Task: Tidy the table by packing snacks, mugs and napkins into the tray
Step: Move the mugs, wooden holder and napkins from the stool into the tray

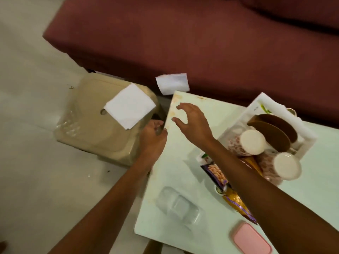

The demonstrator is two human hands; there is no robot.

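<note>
Head view, looking down over the far-left corner of the pale white tabletop (183, 171). The white rectangular tray (310, 138) sits at the right, already carrying two patterned ceramic mugs with white bases (251, 143) lying on their sides, two brown round plates (275, 132) standing on edge, and purple-and-gold foil snack packets (236, 200) that spill from its near-left end onto the tabletop. Napkins remain outside it — one folded white paper napkin (130, 106) lies on a beige plastic stool (91, 129) left of the tabletop, and a second white paper napkin (172, 86) shows just past the far corner, blurred; cannot tell whether it rests on anything. Right hand (192, 120) hovers over the corner, fingers spread and curled, holding nothing. Left hand (152, 136) is at the tabletop's left edge, loosely curled, apparently empty, though its palm is partly hidden. Judged step: gathering the napkins, mugs and snacks largely done. Next move calls for a light pinch on each thin sheet, then a carry to the right into the crowded tray, laying it flat beside the mugs. A clear plastic container (178, 205) and a pink rounded case (252, 239) sit near, untouched.
</note>
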